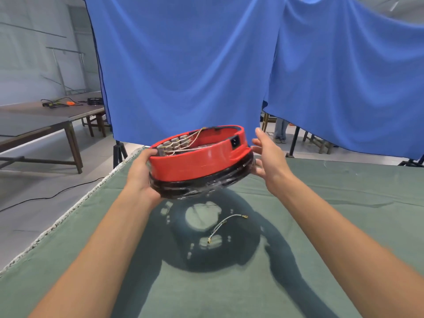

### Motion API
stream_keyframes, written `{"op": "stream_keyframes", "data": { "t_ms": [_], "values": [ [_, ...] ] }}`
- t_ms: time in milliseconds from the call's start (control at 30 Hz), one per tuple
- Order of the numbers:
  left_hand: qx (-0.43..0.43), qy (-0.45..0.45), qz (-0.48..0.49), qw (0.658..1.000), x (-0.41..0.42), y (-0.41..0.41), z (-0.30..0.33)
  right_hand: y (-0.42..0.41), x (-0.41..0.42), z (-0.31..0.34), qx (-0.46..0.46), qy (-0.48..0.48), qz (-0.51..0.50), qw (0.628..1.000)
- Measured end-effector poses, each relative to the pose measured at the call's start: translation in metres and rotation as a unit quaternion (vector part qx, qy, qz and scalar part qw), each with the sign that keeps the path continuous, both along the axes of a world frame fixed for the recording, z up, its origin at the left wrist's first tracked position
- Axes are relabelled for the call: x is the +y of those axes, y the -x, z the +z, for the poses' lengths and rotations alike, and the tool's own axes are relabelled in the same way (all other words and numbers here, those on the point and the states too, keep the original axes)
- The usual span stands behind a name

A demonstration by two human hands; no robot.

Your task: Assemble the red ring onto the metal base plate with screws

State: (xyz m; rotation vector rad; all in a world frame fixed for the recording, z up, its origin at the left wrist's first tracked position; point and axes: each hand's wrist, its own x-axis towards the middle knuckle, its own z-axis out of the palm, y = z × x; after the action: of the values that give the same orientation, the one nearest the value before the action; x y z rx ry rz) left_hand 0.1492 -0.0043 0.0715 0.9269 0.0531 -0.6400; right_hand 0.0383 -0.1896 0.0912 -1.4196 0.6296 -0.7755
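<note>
Left hand [142,177] curled around the near-left side of the red ring [195,161], thumb hooked over the upper rim, fingers underneath, carrying the assembly in the air above the table. Right hand [267,157] spread wide, fingers straight and relaxed, at the ring's right side; whether the palm touches the black lower part cannot be told. Ring tilted, far-right edge higher, open top turned toward the camera. Inside the ring, like the contents of a shallow tub: a cluster of grey cylindrical parts [174,144] packed against the left inner wall, thin pale wires [195,135] running from them up over the far rim. A black socket-like insert [236,141] set in the red wall on the right. Beneath the red band, a black glossy lower section [202,188], wrapped in shiny clear film by the look of it; no metal base plate clearly distinguishable. Directly below, on the green cloth-covered table [344,203], the assembly's round shadow with light patches, and a short loose wire [226,222] with small gold connectors at both ends lying on the cloth. Beyond the table, blue curtains [195,65] hung on stands; off to the left, a dark wooden bench [46,115] carrying cables and an orange tool.
</note>
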Motion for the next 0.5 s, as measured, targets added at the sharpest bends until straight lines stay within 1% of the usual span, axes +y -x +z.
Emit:
{"op": "stream_keyframes", "data": {
  "t_ms": [33,67,133,200,267,300,333,400,433,467,500],
  "values": [
    [0.009,0.002,0.009,1.000,0.001,-0.004,-0.005,0.002,0.000,-0.005,-0.002,0.026,-0.008,1.000],
    [0.018,0.007,0.017,1.000,0.001,-0.008,-0.012,0.005,0.000,-0.014,0.014,0.061,-0.024,0.998],
    [0.033,0.014,0.027,0.999,-0.003,-0.013,-0.025,0.013,0.001,-0.039,0.077,0.115,-0.022,0.990],
    [0.043,0.011,0.042,0.998,-0.007,-0.016,-0.035,0.019,0.005,-0.063,0.136,0.157,0.025,0.978],
    [0.049,0.008,0.064,0.997,-0.007,-0.018,-0.041,0.020,0.007,-0.078,0.178,0.220,0.078,0.956],
    [0.052,0.006,0.072,0.996,-0.007,-0.019,-0.043,0.021,0.009,-0.083,0.205,0.257,0.110,0.938],
    [0.056,0.002,0.078,0.995,-0.008,-0.020,-0.045,0.021,0.009,-0.088,0.242,0.307,0.142,0.910],
    [0.060,-0.004,0.088,0.994,-0.009,-0.019,-0.048,0.019,0.009,-0.100,0.310,0.419,0.202,0.829],
    [0.059,-0.003,0.092,0.994,-0.010,-0.019,-0.049,0.018,0.009,-0.105,0.324,0.454,0.225,0.799],
    [0.059,0.001,0.095,0.994,-0.011,-0.018,-0.050,0.018,0.010,-0.109,0.324,0.472,0.238,0.785],
    [0.060,0.006,0.097,0.993,-0.012,-0.017,-0.051,0.017,0.011,-0.111,0.314,0.479,0.239,0.784]
  ]
}}
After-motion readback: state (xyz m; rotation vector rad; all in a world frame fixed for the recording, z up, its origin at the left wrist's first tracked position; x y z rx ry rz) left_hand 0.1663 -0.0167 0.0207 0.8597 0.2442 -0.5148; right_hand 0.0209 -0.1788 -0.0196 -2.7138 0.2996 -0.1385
